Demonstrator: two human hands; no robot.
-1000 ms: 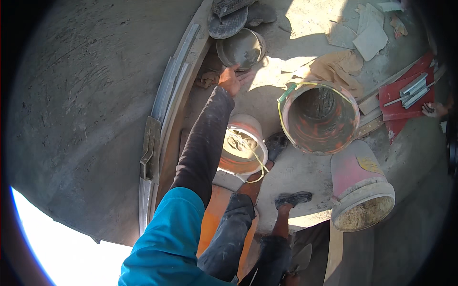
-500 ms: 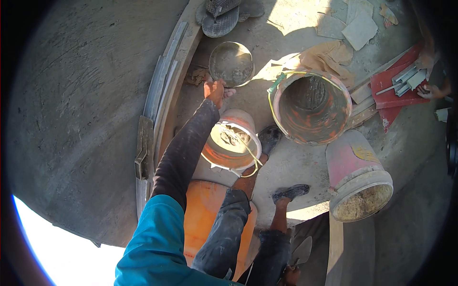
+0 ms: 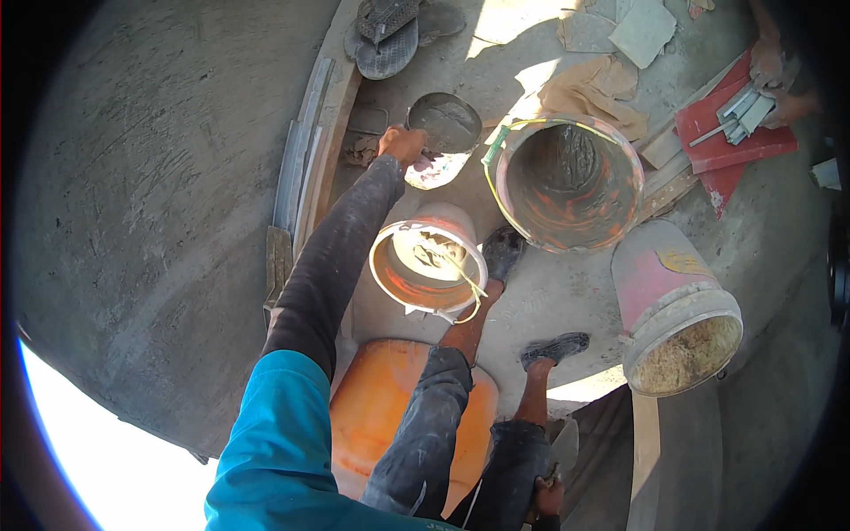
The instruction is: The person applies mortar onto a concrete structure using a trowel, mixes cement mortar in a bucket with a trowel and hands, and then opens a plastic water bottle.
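Three buckets: a large one (image 3: pixel 611 205), smeared grey inside; a pink one (image 3: pixel 655 265) just below it; a white-rimmed one (image 3: pixel 445 217) near the left foot (image 3: pixel 503 255).
Red sheet (image 3: pixel 748 149): right of the large one; a co-worker's hands (image 3: pixel 772 84) hold grey strips (image 3: pixel 742 113) over it.
Pail (image 3: pixel 440 169): beyond the white-rimmed one, tilted, grey inside.
Trowel (image 3: pixel 566 445): beside the right leg (image 3: pixel 522 451).
Left hand (image 3: pixel 403 144): grasping the pail's rim.
Right hand (image 3: pixel 546 498): curled round the trowel's handle, partly shadowed.
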